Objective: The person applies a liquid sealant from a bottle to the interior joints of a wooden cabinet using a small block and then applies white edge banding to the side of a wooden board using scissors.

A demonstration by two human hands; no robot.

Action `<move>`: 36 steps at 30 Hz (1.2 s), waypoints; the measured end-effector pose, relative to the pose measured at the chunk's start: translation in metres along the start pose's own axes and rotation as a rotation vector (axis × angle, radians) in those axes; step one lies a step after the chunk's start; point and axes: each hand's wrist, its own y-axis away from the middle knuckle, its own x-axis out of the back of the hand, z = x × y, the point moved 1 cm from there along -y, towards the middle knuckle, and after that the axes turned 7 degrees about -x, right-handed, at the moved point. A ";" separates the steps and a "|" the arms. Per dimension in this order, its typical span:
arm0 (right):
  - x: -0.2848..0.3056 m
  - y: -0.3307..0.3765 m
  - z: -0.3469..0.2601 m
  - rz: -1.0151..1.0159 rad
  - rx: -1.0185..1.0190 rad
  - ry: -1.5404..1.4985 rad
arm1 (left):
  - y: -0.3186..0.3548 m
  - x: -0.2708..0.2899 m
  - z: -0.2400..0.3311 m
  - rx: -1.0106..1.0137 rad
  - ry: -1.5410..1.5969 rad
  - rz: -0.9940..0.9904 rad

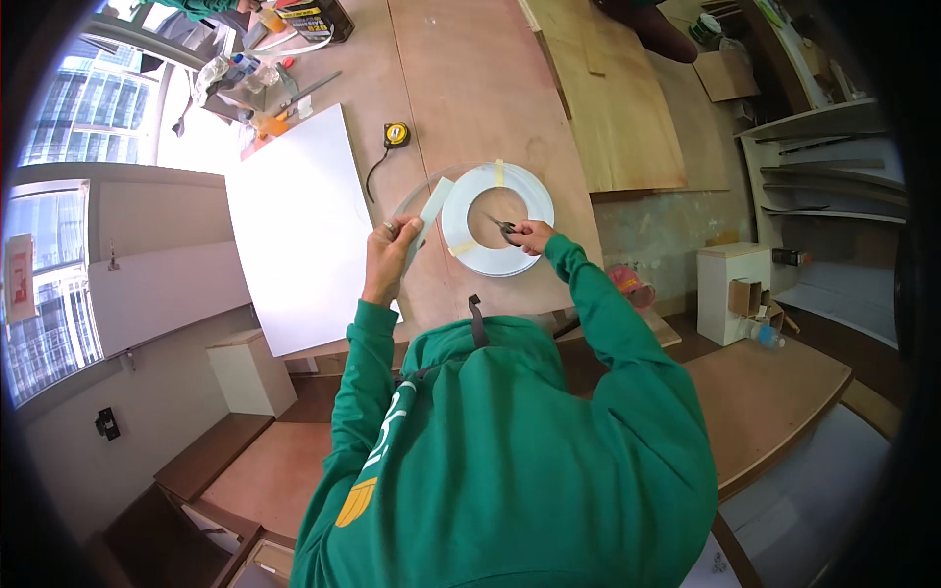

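A coiled roll of white edge banding (537, 201) lies flat on the wooden worktable (470, 88), with strips of yellowish tape across it. My left hand (385, 260) pinches a pale strip of the banding (434, 204) just left of the coil; a thin length of it curves behind. Over the coil's right side, my right hand (535, 237) grips a pair of dark-handled scissors (504, 226). Their blades point up and left over the coil's open centre, apart from the strip. Left of my left hand lies a large white panel (294, 225).
A yellow and black tape measure (396, 135) sits beyond the panel, its blade partly out. Bottles (253, 73) and a dark tin (319, 20) crowd the far left. Plywood sheets (622, 118) lie at right. Another person's green sleeve (201, 5) shows at the top left.
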 end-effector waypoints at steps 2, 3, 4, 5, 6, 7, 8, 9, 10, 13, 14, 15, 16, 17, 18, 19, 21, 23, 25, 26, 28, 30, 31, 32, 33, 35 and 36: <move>-0.012 0.044 -0.029 -0.160 0.119 -0.187 | -0.006 0.005 -0.004 0.019 -0.010 -0.026; -0.022 0.067 -0.046 -0.202 0.117 -0.248 | -0.009 0.007 -0.005 0.026 -0.017 -0.046; -0.032 0.088 -0.061 -0.239 0.118 -0.313 | -0.012 0.007 -0.005 0.017 -0.003 -0.061; -0.038 0.104 -0.073 -0.274 0.123 -0.377 | -0.014 0.009 -0.004 0.019 -0.007 -0.077; -0.040 0.116 -0.080 -0.318 0.126 -0.311 | -0.016 0.010 -0.003 0.018 -0.012 -0.091; -0.045 0.119 -0.079 -0.316 0.143 -0.300 | -0.017 0.012 -0.002 0.016 -0.016 -0.104; -0.051 0.122 -0.080 -0.315 0.161 -0.289 | -0.018 0.012 0.001 0.012 -0.019 -0.126; -0.059 0.124 -0.081 -0.315 0.178 -0.278 | -0.018 0.012 0.005 0.008 -0.021 -0.147; -0.065 0.127 -0.082 -0.314 0.213 -0.290 | -0.018 0.013 0.008 0.004 -0.023 -0.165; -0.081 0.142 -0.104 -0.344 0.255 -0.194 | -0.013 0.016 0.013 -0.028 -0.047 -0.190; -0.085 0.145 -0.111 -0.340 0.262 -0.191 | -0.010 0.016 0.016 -0.037 -0.053 -0.196; -0.089 0.148 -0.118 -0.337 0.269 -0.187 | -0.008 0.017 0.020 -0.046 -0.060 -0.200; -0.092 0.151 -0.123 -0.334 0.275 -0.183 | -0.005 0.018 0.021 -0.055 -0.066 -0.204; -0.097 0.152 -0.127 -0.327 0.270 -0.189 | -0.003 0.019 0.021 -0.063 -0.059 -0.208; -0.101 0.154 -0.130 -0.320 0.265 -0.195 | -0.002 0.021 0.020 -0.071 -0.051 -0.213; -0.104 0.155 -0.133 -0.313 0.260 -0.201 | 0.000 0.023 0.020 -0.079 -0.043 -0.217; -0.109 0.159 -0.136 -0.302 0.261 -0.179 | 0.002 0.028 0.021 -0.089 -0.061 -0.219; -0.111 0.162 -0.138 -0.292 0.267 -0.160 | 0.005 0.032 0.022 -0.096 -0.079 -0.225; -0.113 0.164 -0.139 -0.284 0.277 -0.144 | 0.007 0.035 0.023 -0.098 -0.094 -0.235; -0.114 0.166 -0.140 -0.276 0.285 -0.132 | 0.009 0.035 0.024 -0.108 -0.095 -0.236; -0.114 0.169 -0.141 -0.257 0.301 -0.111 | 0.013 0.035 0.027 -0.126 -0.095 -0.239; -0.114 0.167 -0.136 -0.251 0.286 -0.111 | 0.014 0.035 0.026 -0.122 -0.074 -0.257; -0.114 0.167 -0.134 -0.248 0.278 -0.111 | 0.015 0.034 0.026 -0.120 -0.063 -0.266; -0.114 0.169 -0.135 -0.245 0.288 -0.113 | 0.016 0.034 0.024 -0.130 -0.052 -0.270; -0.114 0.170 -0.136 -0.242 0.298 -0.115 | 0.016 0.033 0.022 -0.140 -0.040 -0.274; -0.113 0.171 -0.135 -0.251 0.310 -0.100 | 0.018 0.032 0.020 -0.151 -0.027 -0.280; -0.110 0.171 -0.134 -0.263 0.310 -0.083 | 0.018 0.032 0.020 -0.152 -0.026 -0.283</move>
